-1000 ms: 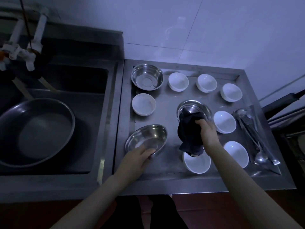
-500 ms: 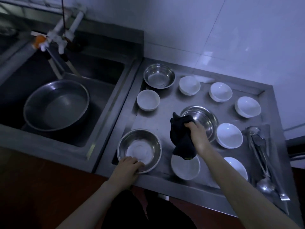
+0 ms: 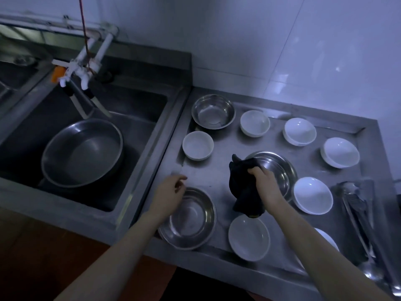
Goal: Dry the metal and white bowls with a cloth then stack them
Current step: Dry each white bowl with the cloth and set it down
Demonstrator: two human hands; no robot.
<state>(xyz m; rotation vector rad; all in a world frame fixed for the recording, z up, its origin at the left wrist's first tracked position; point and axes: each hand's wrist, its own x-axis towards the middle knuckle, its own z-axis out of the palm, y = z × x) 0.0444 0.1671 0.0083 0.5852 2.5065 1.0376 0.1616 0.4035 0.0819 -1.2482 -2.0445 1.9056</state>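
1. In the head view, our right hand, right of the frame's centre, has a closed grip on a dark cloth, which hangs bunched over the near-left rim of the middle metal bowl.
2. Our left hand sits lower centre-left with fingers loosely spread, gripping nothing, above the far-left rim of the near metal bowl; we cannot tell whether it touches the rim.
3. A third metal bowl stands at the upper centre of the steel desk.
4. White bowls lie singly around them: one left of centre, three along the upper right, one right of the middle metal bowl, one at the lower centre, one part hidden behind our right forearm. Nothing is stacked yet.
5. A large pan rests in the sink at the left; utensils lie at the right edge.
6. Risks, as we judge them: the near metal bowl overhangs the desk's front lip, so a careless lift could tip it off. The hanging cloth could drag the white bowl beneath it. Dim light may hide leftover wet patches before stacking.
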